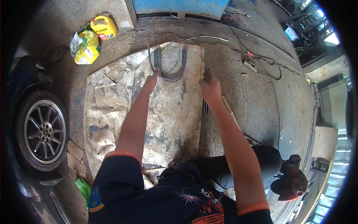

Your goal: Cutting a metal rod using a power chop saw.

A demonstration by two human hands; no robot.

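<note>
My left hand [150,82] reaches forward and touches the lower bend of several dark U-shaped metal bars [168,63] lying on a flattened, dirty sheet of cardboard [112,108]. My right hand [210,87] is at the right edge of the sheet, fingers closed around a bundle of straight dark metal rods [205,106] that runs along that edge. Both forearms stretch out from the lower edge of the view.
A car wheel [44,131] stands at the left. A yellow jug [104,27] and yellow bags [86,46] lie at the back left. An angle grinder [291,183] rests at the lower right. Cables [261,63] cross the concrete floor; a blue panel [179,5] is behind.
</note>
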